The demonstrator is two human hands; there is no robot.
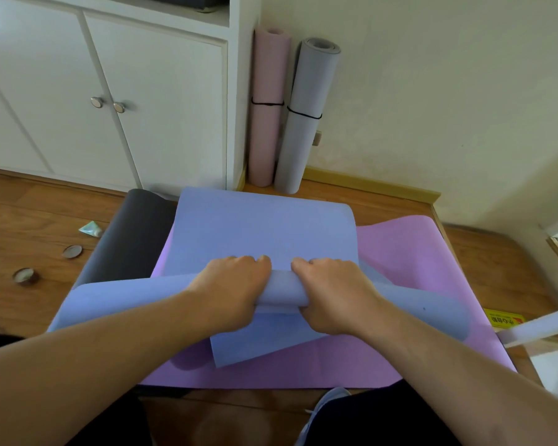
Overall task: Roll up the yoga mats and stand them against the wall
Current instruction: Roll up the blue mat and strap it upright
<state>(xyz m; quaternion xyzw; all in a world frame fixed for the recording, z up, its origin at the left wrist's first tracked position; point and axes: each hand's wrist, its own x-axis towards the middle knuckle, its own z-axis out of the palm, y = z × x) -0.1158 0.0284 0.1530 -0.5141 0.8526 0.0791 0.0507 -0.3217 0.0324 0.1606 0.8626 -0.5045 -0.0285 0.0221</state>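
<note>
Blue yoga mat (264,226), atop the purple mat (409,252) near centre: my left hand (236,284) and right hand (332,291) gripped its started roll, side by side, to keep it tight.

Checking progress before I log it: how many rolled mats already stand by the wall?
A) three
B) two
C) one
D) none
B: a pink rolled mat and a grey rolled mat stand upright in the corner, each tied with a black band, while both hands are on the blue mat on the floor.
</note>
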